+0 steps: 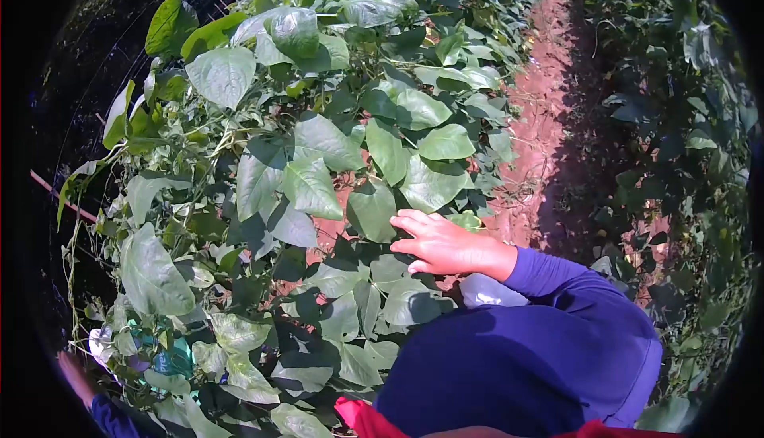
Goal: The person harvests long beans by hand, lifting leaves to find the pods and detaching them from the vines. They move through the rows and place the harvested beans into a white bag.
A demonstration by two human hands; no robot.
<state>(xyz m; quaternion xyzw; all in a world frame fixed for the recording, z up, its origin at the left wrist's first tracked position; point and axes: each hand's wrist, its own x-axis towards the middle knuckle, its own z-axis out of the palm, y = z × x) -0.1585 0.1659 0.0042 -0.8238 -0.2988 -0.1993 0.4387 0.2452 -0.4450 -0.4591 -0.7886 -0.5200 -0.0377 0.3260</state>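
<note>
My right hand (446, 243) reaches in from the right over a row of leafy climbing plants. Its fingers are spread and partly bent, with the fingertips right at the edge of a broad green leaf (372, 211). Nothing shows in its grasp. At the lower left edge, part of my left hand (76, 378) appears beside the foliage, its fingers mostly hidden. Close to it are a white and purple thing (100, 346), which may be a flower, and a teal plastic item with lettering (175, 358), half covered by leaves.
A strip of reddish soil (537, 120) runs between this row and another leafy row (676, 120) on the right. Thin sticks (64, 197) stand among the vines at the left. A pale grey-white thing (489, 291) lies under my right forearm.
</note>
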